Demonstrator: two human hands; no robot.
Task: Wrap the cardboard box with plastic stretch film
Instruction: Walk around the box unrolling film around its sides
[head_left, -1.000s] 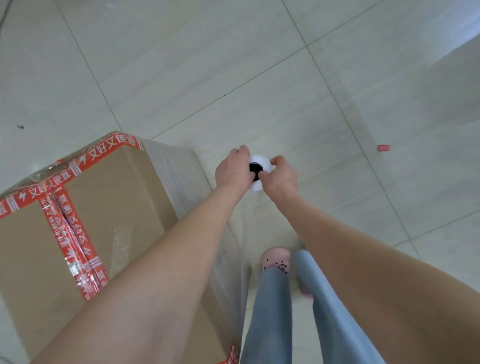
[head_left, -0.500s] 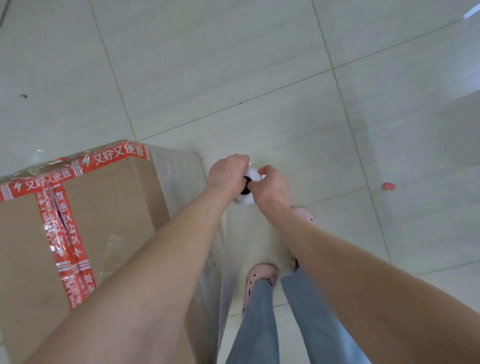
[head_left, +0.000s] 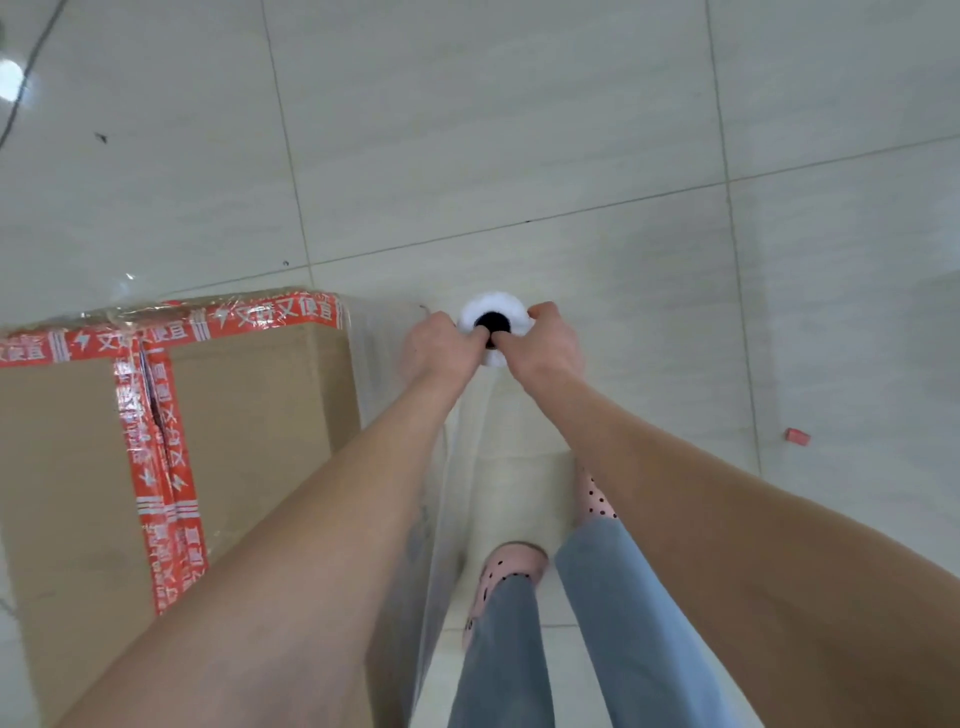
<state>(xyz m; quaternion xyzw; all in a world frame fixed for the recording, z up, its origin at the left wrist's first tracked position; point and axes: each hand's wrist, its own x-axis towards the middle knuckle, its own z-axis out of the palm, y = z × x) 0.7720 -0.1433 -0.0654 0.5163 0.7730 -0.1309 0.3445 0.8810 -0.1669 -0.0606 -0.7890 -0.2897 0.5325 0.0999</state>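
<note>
— Where is the stretch film roll (head_left: 497, 302) held?
— Upright, just beside a corner of the cardboard box (head_left: 260, 410) (red-taped, film on its side). It is gripped by the left hand (head_left: 439, 348) and the right hand (head_left: 548, 345), fingers curled round its top end.

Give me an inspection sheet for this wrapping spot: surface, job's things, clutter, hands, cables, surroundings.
Surface: pale tiled floor, grout lines visible.
Job's things: cardboard box sealed with red printed tape, film over its top edge and near side; stretch film roll seen end-on, black core; film sheet runs from the roll down beside the box.
Clutter: small red scrap on the floor at right; dark speck upper left.
Hands: left hand and right hand both grip the roll's top end, fingers at the core.
Cables: dark curved line in the upper left corner, possibly a cable; cannot tell.
Surroundings: person's legs in blue jeans, pink dotted shoes.
</note>
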